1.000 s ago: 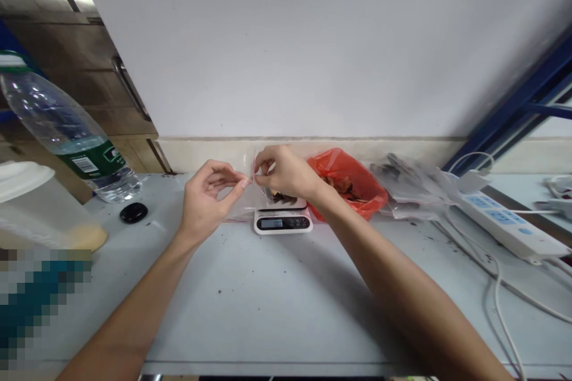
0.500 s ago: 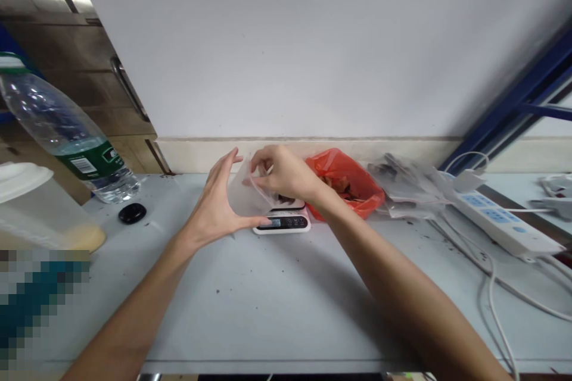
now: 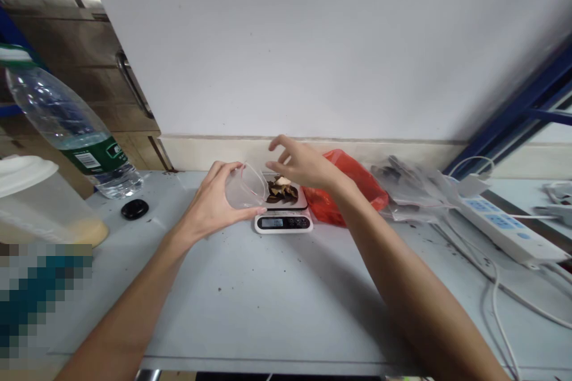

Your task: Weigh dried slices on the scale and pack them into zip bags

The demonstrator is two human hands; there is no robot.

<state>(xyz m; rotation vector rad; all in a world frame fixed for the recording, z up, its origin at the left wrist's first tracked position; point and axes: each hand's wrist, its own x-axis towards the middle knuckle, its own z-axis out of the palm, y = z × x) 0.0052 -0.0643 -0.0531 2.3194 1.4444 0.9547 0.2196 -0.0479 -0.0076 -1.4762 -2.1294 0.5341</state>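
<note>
My left hand [image 3: 211,205] holds a small clear zip bag [image 3: 243,187], its mouth spread apart and facing right, with thumb and fingers on its edges. Right beside the bag stands a white kitchen scale [image 3: 304,220] with a lit display. Dried brown pieces [image 3: 282,192], one of them pale, lie on its plate. Above the plate hovers my right hand [image 3: 304,162], fingers apart and curved, with nothing visible in them. Behind my right wrist is a red plastic bag [image 3: 366,184], partly covered by the arm.
Several clear bags with dark contents [image 3: 402,187] lie right of the red bag. Further right are a white power strip [image 3: 500,226] and cables. On the left stand a water bottle [image 3: 84,131] and a lidded plastic jug [image 3: 44,202], near a black round object [image 3: 134,209].
My right hand has moved from the zip bag's mouth up and right, and its fingers have opened. The pieces on the scale now show. My left hand keeps the zip bag.
</note>
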